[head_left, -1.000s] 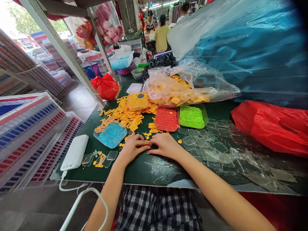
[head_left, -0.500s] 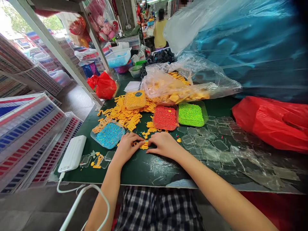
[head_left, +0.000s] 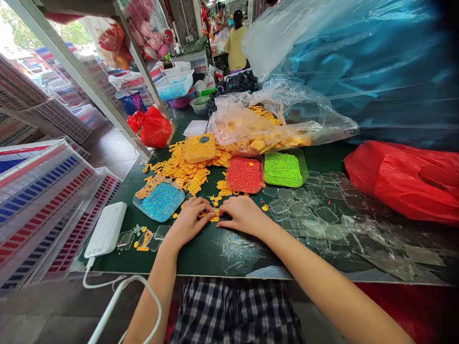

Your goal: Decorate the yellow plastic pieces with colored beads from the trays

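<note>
Close in front of me, a small yellow plastic piece [head_left: 215, 215] with red on it lies at the table's surface between both hands. My left hand [head_left: 191, 217] is closed, thumb and forefinger pinching the piece's left side. At its right edge, my right hand [head_left: 238, 213] has a curved forefinger touching the piece, with the thumb apart below. Just beyond the hands are a tray of red beads [head_left: 244, 174], a tray of green beads [head_left: 283, 168] and several loose yellow pieces [head_left: 224, 188]. A tray of blue beads [head_left: 161, 201] stands left of my left hand.
A heap of yellow plastic pieces [head_left: 179, 167] lies behind, under a box of yellow beads [head_left: 199, 147]. Clear plastic squares [head_left: 326, 215] cover the right side, near a red bag [head_left: 401, 179]. A white power bank [head_left: 106, 229] with its cable lies left. People work far back.
The view has shifted slightly. Both hands stay at the small yellow piece, and the right hand's fingers sit a little closer over it.
</note>
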Available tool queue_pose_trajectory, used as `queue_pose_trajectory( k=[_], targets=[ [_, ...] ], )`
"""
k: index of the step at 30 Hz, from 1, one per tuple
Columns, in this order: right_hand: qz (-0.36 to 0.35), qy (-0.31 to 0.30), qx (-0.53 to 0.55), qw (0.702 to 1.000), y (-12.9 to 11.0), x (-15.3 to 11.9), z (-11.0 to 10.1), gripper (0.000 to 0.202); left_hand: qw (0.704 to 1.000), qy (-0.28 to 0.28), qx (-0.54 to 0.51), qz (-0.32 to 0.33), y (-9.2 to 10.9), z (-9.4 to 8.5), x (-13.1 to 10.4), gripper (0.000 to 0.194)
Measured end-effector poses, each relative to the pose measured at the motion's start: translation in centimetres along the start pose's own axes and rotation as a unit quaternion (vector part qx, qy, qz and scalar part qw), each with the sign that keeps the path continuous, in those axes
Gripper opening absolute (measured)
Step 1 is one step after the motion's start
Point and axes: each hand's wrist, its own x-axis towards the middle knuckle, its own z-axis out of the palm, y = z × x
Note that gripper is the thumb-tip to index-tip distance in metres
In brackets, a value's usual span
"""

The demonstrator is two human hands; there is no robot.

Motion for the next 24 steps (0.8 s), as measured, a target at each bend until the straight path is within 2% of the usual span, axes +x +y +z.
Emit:
queue_pose_trajectory(
  k=[5, 8, 10, 13, 15, 17, 19, 21, 24],
  targets=[
    [-0.002, 0.004, -0.011, 1.000, 0.0, -0.1, -0.1, 0.030, 1.000, -0.011, 0.015, -0.009, 0.1, -0.4, -0.3, 0.023],
    [-0.004, -0.004, -0.030, 1.000, -0.1, -0.2, -0.3, 0.033, 1.000, 0.005, 0.016, -0.005, 0.9, -1.4, 0.5, 0.024],
    [-0.007, -0.007, -0.039, 0.999, -0.2, -0.3, -0.5, 0.035, 0.999, 0.039, 0.011, 0.020, 2.1, -2.2, 2.2, 0.023],
    [-0.008, -0.001, -0.047, 0.999, -0.2, -0.4, -0.7, 0.036, 0.994, 0.068, 0.045, 0.069, 4.4, -2.9, 6.8, 0.022],
    [-0.007, 0.000, -0.052, 0.999, -0.4, -0.4, -0.9, 0.038, 0.989, 0.040, 0.105, 0.093, 5.8, -2.7, 10.5, 0.021],
    [-0.001, -0.008, -0.055, 0.998, -0.5, -0.5, -1.2, 0.040, 0.978, -0.032, 0.160, 0.127, 6.8, -1.9, 13.9, 0.019],
    [0.010, -0.019, -0.058, 0.998, -0.7, -0.6, -1.6, 0.041, 0.962, -0.097, 0.208, 0.149, 7.2, -0.7, 16.3, 0.015],
    [0.015, -0.027, -0.065, 0.997, -0.9, -0.7, -1.9, 0.040, 0.952, -0.128, 0.230, 0.156, 7.1, 0.5, 17.6, 0.011],
    [0.012, -0.030, -0.072, 0.997, -1.0, -0.8, -2.2, 0.038, 0.951, -0.133, 0.231, 0.160, 6.7, 1.7, 18.2, 0.007]
  ],
)
